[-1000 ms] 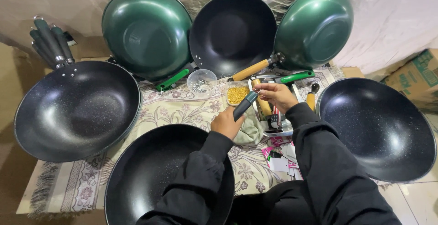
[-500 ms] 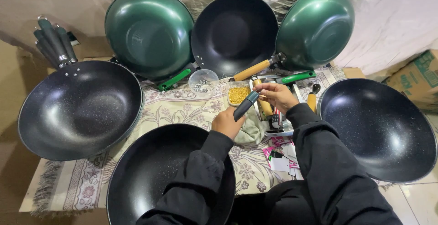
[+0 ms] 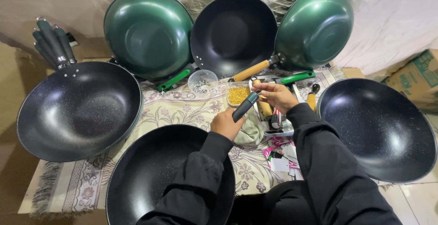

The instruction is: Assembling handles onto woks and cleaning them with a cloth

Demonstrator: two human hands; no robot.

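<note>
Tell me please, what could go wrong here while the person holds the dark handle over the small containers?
The dark handle is held by both the left hand and the right hand just above the container of yellow pieces; a slip might tip it. The clear bowl of small metal parts beside it could probably spill too.

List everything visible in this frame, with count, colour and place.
Black woks: four; left, near centre, right, and one propped at the back.
Green woks: two, propped at back left and back right.
Dark handle: one, held in both hands.
Spare handles: a dark bunch, far left.
Clear bowl: one, small metal parts inside, centre back.
Yellow tub: one, beside the bowl.
Patterned cloth: one, cream, under everything.
Cardboard box: one, far right.
Left hand: grips the handle's lower end.
Right hand: at its upper end.
</note>
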